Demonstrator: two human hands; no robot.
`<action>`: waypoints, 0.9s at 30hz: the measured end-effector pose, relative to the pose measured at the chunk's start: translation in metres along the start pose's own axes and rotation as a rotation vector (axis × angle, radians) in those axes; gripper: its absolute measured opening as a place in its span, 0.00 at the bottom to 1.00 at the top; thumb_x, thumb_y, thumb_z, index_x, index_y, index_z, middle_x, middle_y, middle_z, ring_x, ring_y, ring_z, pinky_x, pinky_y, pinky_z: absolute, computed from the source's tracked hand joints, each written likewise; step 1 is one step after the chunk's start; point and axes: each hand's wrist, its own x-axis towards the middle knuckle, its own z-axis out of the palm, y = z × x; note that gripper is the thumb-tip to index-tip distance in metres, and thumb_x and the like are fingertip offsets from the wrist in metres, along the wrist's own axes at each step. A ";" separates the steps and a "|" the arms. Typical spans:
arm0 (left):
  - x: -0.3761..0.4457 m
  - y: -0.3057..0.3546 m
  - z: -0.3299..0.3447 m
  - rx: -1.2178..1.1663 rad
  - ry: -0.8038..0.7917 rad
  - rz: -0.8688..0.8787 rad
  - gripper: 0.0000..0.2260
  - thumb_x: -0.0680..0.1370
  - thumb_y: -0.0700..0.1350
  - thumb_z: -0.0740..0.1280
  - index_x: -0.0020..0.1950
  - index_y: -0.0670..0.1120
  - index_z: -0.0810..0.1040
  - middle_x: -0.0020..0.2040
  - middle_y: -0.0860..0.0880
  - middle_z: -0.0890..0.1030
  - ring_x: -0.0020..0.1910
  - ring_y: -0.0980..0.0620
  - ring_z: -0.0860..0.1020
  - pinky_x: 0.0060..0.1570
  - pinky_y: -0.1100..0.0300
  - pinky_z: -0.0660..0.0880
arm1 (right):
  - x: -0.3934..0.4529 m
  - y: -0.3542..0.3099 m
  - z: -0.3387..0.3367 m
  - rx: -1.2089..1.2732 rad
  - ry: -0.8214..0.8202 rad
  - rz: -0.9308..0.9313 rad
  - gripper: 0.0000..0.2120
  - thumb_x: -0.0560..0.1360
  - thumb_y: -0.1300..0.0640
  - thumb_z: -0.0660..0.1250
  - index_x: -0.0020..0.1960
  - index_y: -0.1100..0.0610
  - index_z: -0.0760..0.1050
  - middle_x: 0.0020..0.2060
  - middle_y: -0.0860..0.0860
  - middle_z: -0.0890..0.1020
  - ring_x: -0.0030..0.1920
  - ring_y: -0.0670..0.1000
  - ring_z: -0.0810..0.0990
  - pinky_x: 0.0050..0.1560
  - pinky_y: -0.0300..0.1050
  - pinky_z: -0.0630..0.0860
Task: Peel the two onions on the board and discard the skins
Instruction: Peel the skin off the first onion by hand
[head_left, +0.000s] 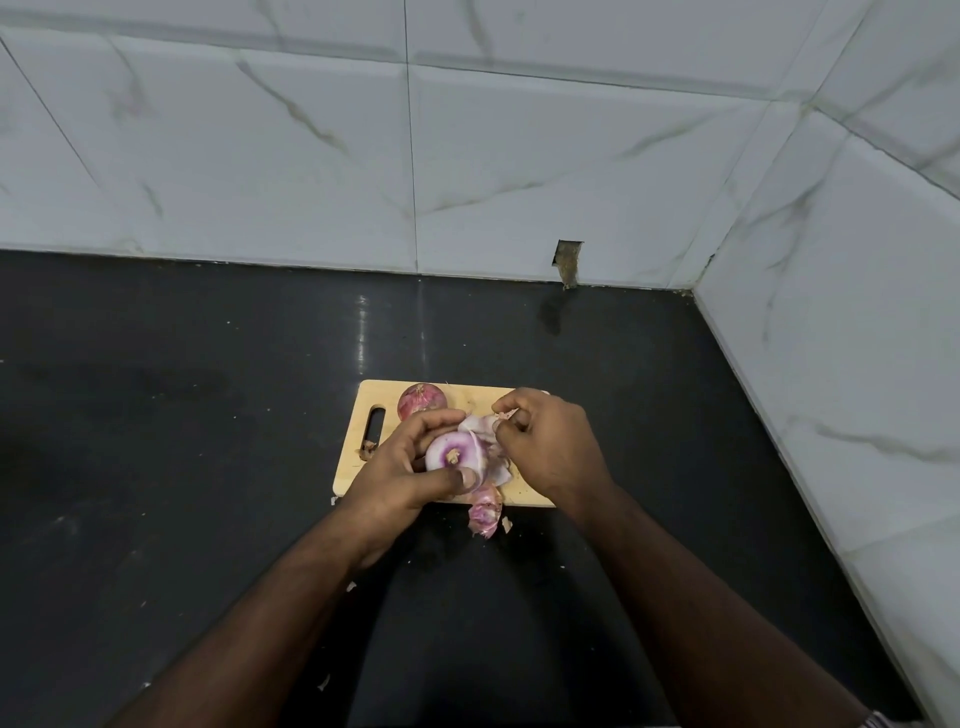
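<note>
Both forearms enter from the near edge and meet over the wooden cutting board (358, 467) on the black countertop (156, 415). Left hand (400, 467): fingers and thumb curled around a partly peeled onion (454, 457), cut end facing the camera. Right hand (550, 441): fingertips pinching a strip of skin (483, 423) attached to that onion. Second onion (421, 400), unpeeled, rests at the board's far left. Loose skins (485, 512) lie at the board's near edge, partly on the countertop.
</note>
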 end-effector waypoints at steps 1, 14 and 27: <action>0.000 -0.001 -0.001 -0.012 0.001 -0.004 0.29 0.63 0.42 0.80 0.64 0.51 0.79 0.60 0.43 0.83 0.59 0.43 0.82 0.57 0.49 0.80 | 0.000 0.000 0.000 0.009 -0.007 -0.004 0.10 0.75 0.58 0.68 0.55 0.54 0.83 0.38 0.47 0.84 0.37 0.44 0.79 0.40 0.37 0.75; 0.002 0.007 -0.005 0.194 -0.005 0.015 0.21 0.67 0.38 0.79 0.57 0.53 0.81 0.54 0.50 0.84 0.55 0.43 0.83 0.59 0.47 0.81 | -0.005 -0.007 -0.016 0.620 -0.449 0.152 0.16 0.77 0.58 0.72 0.63 0.55 0.74 0.48 0.57 0.84 0.43 0.53 0.85 0.43 0.51 0.83; 0.009 0.006 0.000 0.607 0.098 0.217 0.22 0.65 0.42 0.83 0.53 0.59 0.82 0.54 0.58 0.79 0.55 0.60 0.78 0.54 0.57 0.78 | 0.003 -0.012 0.004 0.413 -0.301 0.119 0.13 0.64 0.66 0.70 0.46 0.54 0.79 0.42 0.54 0.83 0.38 0.61 0.85 0.39 0.66 0.82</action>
